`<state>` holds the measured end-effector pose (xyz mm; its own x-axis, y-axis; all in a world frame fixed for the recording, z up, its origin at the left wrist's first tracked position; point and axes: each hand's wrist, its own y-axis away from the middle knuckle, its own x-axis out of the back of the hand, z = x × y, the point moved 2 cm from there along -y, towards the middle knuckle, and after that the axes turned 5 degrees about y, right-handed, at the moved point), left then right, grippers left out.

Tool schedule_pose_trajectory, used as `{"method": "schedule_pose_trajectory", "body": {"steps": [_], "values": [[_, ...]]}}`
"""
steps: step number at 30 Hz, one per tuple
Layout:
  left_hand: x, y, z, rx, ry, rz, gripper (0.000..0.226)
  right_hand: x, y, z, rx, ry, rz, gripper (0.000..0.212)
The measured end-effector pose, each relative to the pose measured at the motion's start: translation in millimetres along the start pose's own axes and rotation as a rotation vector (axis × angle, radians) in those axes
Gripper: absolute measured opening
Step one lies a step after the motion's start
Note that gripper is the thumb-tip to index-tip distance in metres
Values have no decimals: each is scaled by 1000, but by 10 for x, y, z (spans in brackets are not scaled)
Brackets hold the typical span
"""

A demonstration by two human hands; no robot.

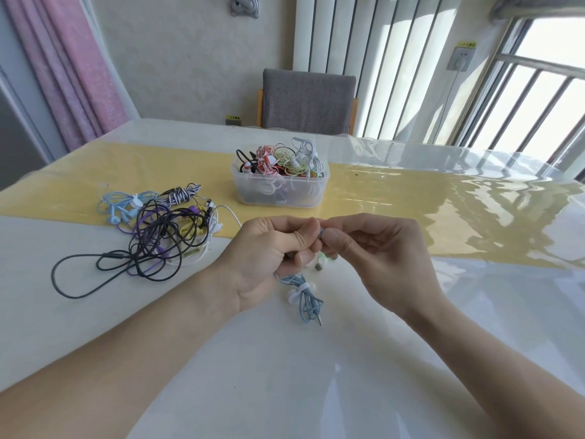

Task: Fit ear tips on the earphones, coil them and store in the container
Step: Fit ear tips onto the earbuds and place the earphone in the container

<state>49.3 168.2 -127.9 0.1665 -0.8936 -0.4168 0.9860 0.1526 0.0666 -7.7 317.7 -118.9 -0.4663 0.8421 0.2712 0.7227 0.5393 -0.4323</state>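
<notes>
While both hands meet just above the bench [316,375], the step in hand looks like ear-tip fitting. The left hand [272,255] curls round the blue-grey earphones [304,296], grip clamped on the earbud end, with the tied coil and plug hanging below onto the bench. The right hand [373,248] pinches something small at the earbud, thumb and forefinger together, likely an ear tip; too small to confirm. Loose ear tips [319,266] lie on the bench just under the hands. Both forearms come in low from the near edge, wrists raised, fingers meeting in the middle.

Next move probably calls for pressing the tip fully on, then dropping the coil into the clear container [280,188], already piled with coiled sets, beyond the hands. A tangled earphone pile [158,229] waits at left.
</notes>
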Motion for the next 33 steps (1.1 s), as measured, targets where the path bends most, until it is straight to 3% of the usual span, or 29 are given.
{"method": "schedule_pose_trajectory", "body": {"steps": [8, 16, 25, 33], "values": [[-52, 16, -30, 50, 43, -7, 43, 23, -1, -26, -22, 27, 22, 23], [-63, 36, -9, 28, -25, -16, 21, 32, -36, 42, -121, -63, 9, 12], [-51, -27, -64, 48, 105, 63, 20, 18, -43, 64, 1, 167, 20, 15], [-48, -32, -73, 26, 75, 83, 26, 10, -33, 4, 29, 154, 39, 13]]}}
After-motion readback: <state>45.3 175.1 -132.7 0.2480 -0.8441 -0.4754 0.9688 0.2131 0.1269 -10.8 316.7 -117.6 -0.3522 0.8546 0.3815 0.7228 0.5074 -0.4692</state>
